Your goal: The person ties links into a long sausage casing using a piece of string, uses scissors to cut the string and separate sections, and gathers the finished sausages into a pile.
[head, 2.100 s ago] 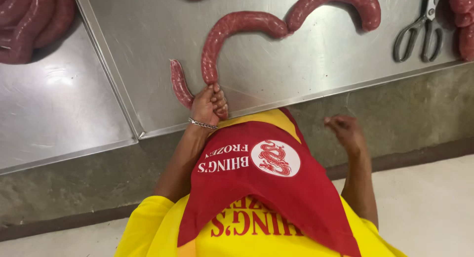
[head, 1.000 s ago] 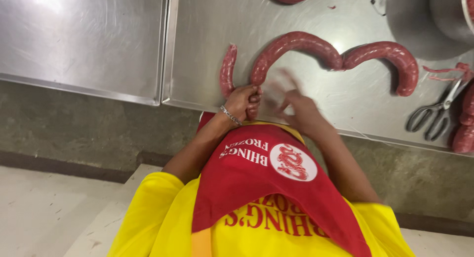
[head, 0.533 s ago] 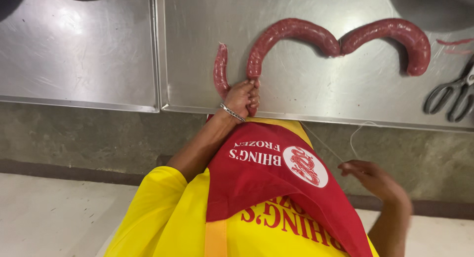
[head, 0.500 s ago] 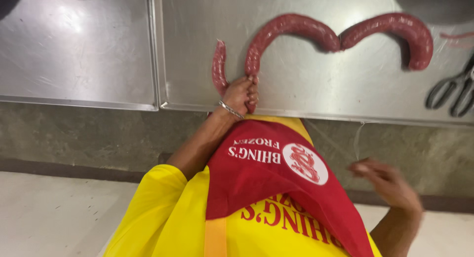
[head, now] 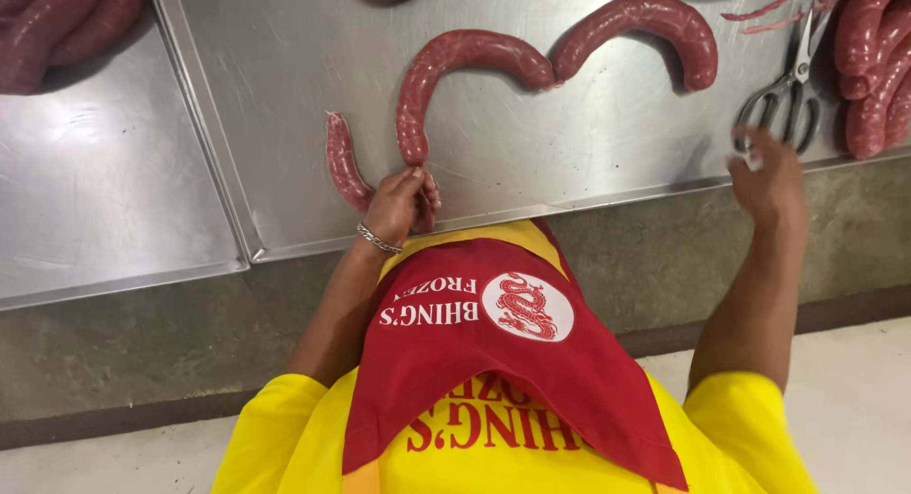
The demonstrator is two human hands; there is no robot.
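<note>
My left hand (head: 400,202) is closed on a dark red sausage chain at the near edge of the steel table (head: 588,143). It pinches the spot where a short sausage end (head: 342,162) meets a long curved link (head: 446,72). A second curved link (head: 645,24) follows to the right. My right hand (head: 771,176) is raised at the table's edge with its fingers apart and nothing in it, just below the handles of the metal scissors (head: 783,91).
More sausages are piled at the far right (head: 873,67) and on the steel tray at the far left (head: 57,24). Pink string (head: 778,2) lies by the scissor blades. A concrete ledge (head: 142,333) runs under the table. I wear a yellow shirt and red apron (head: 493,361).
My right hand has come up from beside the apron to the table edge under the scissors. My left hand keeps its hold on the sausage.
</note>
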